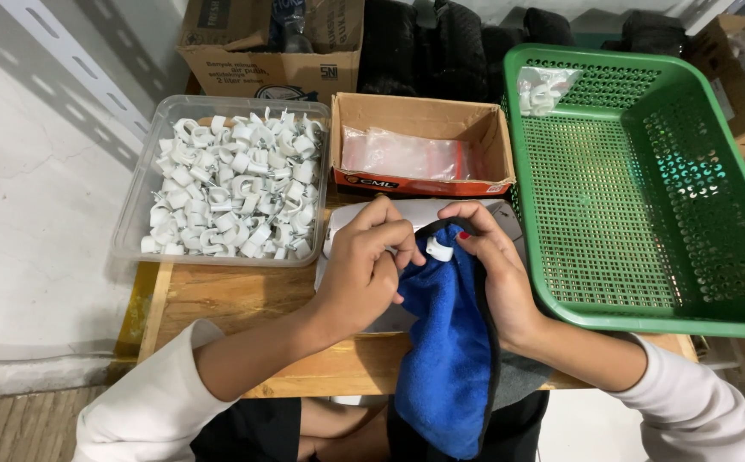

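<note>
The wooden tabletop is crowded at the back: a clear tub of white clips at left, an open cardboard box in the middle, a green basket overhanging the right edge. Bare wood stays open only near the front edge. There, the left hand and right hand meet, fingers pinched narrow on one white clip between them, the right also gripping a blue cloth that hangs over the edge.
</note>
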